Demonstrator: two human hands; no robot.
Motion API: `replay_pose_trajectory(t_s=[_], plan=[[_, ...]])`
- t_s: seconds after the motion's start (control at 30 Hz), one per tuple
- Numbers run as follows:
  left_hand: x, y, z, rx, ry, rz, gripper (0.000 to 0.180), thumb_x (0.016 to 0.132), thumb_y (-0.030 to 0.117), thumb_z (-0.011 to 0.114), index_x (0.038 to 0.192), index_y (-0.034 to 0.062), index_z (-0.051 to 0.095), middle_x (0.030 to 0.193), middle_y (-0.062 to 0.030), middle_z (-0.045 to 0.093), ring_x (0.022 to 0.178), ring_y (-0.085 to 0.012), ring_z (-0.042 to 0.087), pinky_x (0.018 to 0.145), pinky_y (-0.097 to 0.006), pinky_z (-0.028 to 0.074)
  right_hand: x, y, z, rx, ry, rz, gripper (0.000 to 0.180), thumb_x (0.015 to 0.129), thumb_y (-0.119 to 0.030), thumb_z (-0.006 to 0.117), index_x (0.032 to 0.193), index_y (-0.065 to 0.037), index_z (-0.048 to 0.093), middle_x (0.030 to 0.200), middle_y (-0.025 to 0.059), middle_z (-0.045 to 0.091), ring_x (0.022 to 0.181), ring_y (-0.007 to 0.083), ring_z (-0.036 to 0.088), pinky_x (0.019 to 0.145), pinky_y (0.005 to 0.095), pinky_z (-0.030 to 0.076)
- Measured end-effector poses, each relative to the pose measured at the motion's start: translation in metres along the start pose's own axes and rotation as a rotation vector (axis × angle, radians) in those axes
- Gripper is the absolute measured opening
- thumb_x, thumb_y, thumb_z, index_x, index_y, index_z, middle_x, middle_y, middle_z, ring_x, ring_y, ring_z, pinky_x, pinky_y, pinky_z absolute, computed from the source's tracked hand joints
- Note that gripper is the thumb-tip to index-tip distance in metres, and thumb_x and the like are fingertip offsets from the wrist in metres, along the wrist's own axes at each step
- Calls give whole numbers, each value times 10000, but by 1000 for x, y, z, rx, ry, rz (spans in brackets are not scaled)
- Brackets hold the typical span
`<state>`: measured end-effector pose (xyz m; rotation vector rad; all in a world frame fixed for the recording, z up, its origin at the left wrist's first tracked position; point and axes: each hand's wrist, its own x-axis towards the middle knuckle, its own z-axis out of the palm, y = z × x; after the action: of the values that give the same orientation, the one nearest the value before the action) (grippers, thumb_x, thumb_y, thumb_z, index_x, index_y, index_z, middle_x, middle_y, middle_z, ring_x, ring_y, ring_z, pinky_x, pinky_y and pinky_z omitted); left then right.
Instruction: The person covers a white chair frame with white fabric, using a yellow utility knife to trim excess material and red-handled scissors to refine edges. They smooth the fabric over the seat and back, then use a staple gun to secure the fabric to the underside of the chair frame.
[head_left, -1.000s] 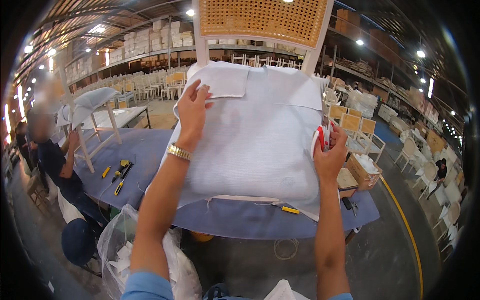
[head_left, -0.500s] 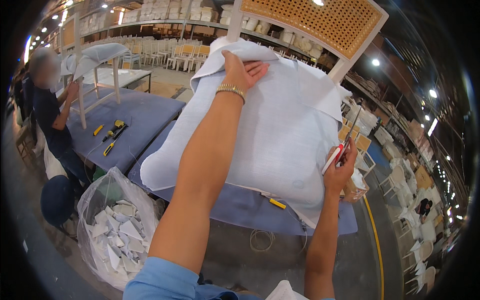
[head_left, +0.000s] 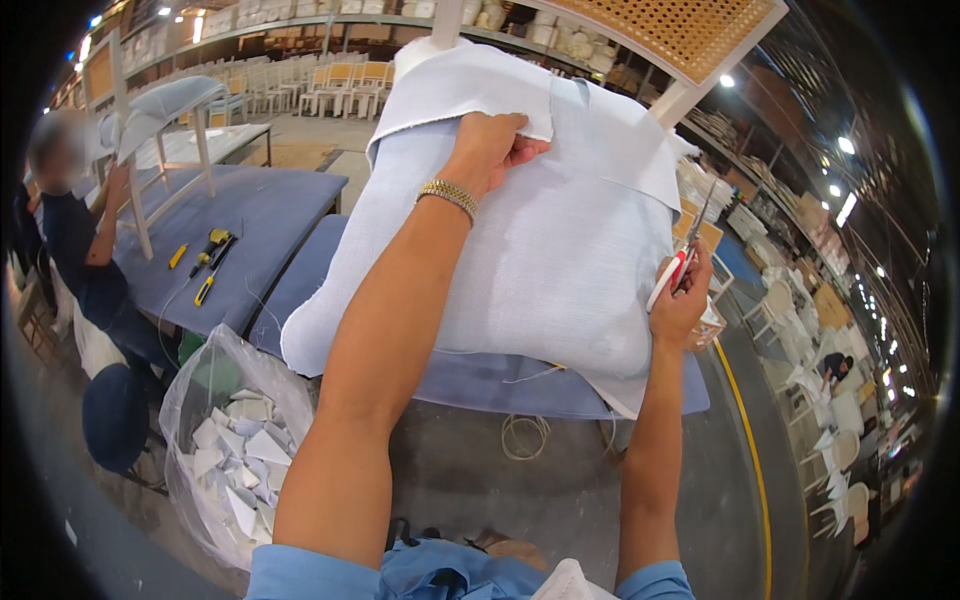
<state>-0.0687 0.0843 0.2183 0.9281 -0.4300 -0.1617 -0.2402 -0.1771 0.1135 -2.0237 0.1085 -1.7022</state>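
In front of me a chair seat is draped in pale blue-white upholstery fabric [head_left: 560, 270], with a cane-panelled chair back [head_left: 660, 35] rising behind it. A folded flap [head_left: 450, 90] of the fabric lies across the far left part of the seat. My left hand [head_left: 490, 150] is closed on the flap's near edge, close to its right corner. At the seat's right side, my right hand [head_left: 682, 300] grips scissors [head_left: 672, 275] with red and white handles. Their blades point upward, apart from the fabric. A second loose fabric piece [head_left: 630, 150] covers the far right corner.
The seat rests on a blue padded table [head_left: 480, 385]. A clear bag of white scraps [head_left: 240, 450] stands at lower left. Left of me, another table [head_left: 290, 200] carries a drill [head_left: 215, 240] and yellow-handled tools. A person [head_left: 75, 230] works there on another chair.
My left hand has gone from open under the lifted flap to closed on its edge, and the flap has come down toward me. The scissors stay in my right hand.
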Motion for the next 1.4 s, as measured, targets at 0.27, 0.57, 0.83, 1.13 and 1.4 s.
replay_pose_trajectory(t_s=[0.27, 0.57, 0.83, 1.13, 1.4], plan=[[-7, -5, -5, 126, -57, 56, 235, 925, 126, 689, 930, -99, 623, 794, -144, 654, 614, -178, 640, 470, -275, 427, 10, -25, -5, 118, -113, 60, 501, 915, -74, 689, 1382, -43, 509, 820, 27, 613, 701, 86, 564, 644, 238, 458], [0, -7, -16, 224, -185, 59, 276, 919, 167, 691, 935, -105, 645, 849, -172, 728, 528, -122, 551, 450, -260, 399, 45, -131, 26, 210, -650, 304, 430, 944, -399, 703, 1141, -42, 566, 629, 12, 535, 493, 90, 505, 447, 256, 397], [10, -10, -20, 252, -219, 59, 231, 917, 148, 699, 894, -79, 666, 831, -145, 725, 530, -96, 529, 435, -242, 376, 88, -128, 28, 92, -1119, 470, 547, 1004, -571, 498, 1215, -71, 560, 850, 106, 683, 578, 125, 610, 533, 276, 548], [9, -10, -20, 211, -274, 55, 203, 921, 130, 690, 894, -70, 670, 820, -134, 717, 555, -105, 548, 476, -235, 390, 101, -130, 39, 31, -1230, 401, 872, 858, -771, 517, 1279, -11, 592, 760, 89, 660, 531, 135, 613, 478, 277, 546], [-2, -11, -16, 170, -277, 35, 210, 933, 145, 687, 869, -54, 675, 786, -104, 690, 564, -99, 526, 482, -234, 363, 107, -132, 42, -4, -1290, 312, 713, 944, -690, 487, 1246, -60, 630, 697, 50, 620, 481, 105, 571, 411, 245, 455]])
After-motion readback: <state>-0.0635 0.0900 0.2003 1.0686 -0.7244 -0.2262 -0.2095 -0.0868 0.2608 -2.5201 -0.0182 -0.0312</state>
